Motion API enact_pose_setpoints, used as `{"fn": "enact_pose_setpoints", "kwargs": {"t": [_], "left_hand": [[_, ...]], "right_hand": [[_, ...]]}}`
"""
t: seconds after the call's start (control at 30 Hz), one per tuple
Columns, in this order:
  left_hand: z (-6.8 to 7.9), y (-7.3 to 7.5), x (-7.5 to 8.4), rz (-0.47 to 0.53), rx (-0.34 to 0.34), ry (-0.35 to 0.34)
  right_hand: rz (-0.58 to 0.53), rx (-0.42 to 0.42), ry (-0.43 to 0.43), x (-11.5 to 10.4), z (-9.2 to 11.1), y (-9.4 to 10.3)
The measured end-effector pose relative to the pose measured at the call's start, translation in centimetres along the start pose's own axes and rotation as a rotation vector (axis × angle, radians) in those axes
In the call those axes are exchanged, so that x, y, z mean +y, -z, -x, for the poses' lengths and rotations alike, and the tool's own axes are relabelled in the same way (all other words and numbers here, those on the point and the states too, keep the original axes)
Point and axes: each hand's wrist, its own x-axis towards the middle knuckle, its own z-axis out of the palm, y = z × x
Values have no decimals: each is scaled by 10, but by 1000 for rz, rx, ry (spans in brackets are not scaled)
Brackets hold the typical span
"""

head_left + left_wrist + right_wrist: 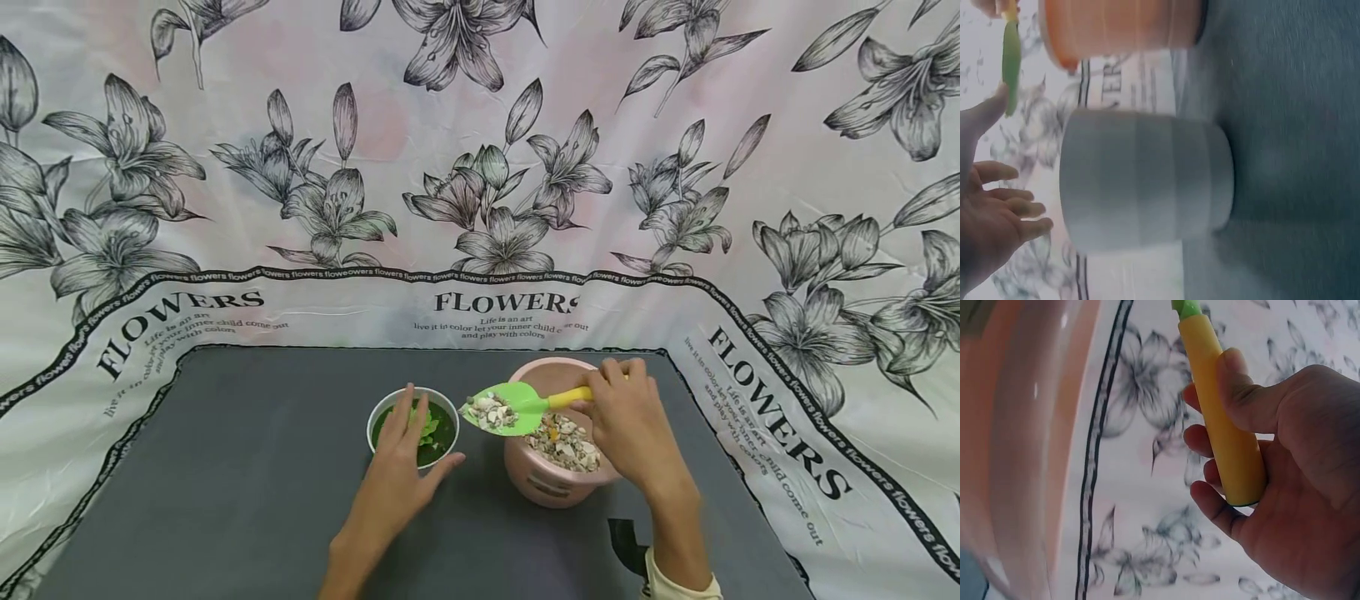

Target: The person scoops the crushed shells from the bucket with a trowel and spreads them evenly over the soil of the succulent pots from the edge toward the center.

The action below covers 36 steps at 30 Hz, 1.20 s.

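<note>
My right hand [633, 421] grips a small garden trowel by its yellow handle [1217, 406], fingers wrapped round one side and thumb on the other. On its green blade [529, 405] lies a heap of pale, pebbly potting mix [491, 410]; the tip points left at a white pot [1141, 181]. Inside that pot is a small green plant [429, 432] in dark material, partly hidden by my left hand [397, 479]. The left fingers are spread and extended over the pot's rim. Below the trowel, a pink tub [551, 492] holds more of the mix [566, 450].
Both containers stand on a dark grey tabletop [225, 483], the tub to the right of the pot. Behind rises a white cloth [360, 308] printed with flowers and lettering. A black curved shape [626, 546] shows beside the right forearm.
</note>
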Motion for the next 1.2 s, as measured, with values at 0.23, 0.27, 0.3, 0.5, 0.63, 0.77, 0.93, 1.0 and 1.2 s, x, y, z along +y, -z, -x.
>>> {"fn": "enact_pose_setpoints", "kwargs": {"t": [0.23, 0.27, 0.3, 0.5, 0.63, 0.77, 0.93, 1.0, 1.2], "left_hand": [[5, 20, -25, 69, -23, 141], [5, 21, -29, 84, -33, 164], [5, 21, -33, 103, -44, 192], [7, 12, -59, 240, -149, 346], [8, 3, -73, 320, -174, 335], [7, -1, -81, 316, -156, 315], [4, 2, -86, 329, -149, 336], [4, 3, -87, 328, -154, 338], [2, 6, -90, 265, -136, 328]], "right_hand": [[75, -3, 66, -26, -13, -17], [88, -7, 73, -29, -15, -20], [105, -7, 81, -32, -16, -23], [153, -19, 143, -46, -24, -41], [84, -58, 153, -61, -29, -50], [53, -58, 151, -78, -34, -55], [117, -28, 189, -99, -41, -57], [125, -22, 211, -107, -44, -57], [130, 12, 244, -124, -53, -54]]}}
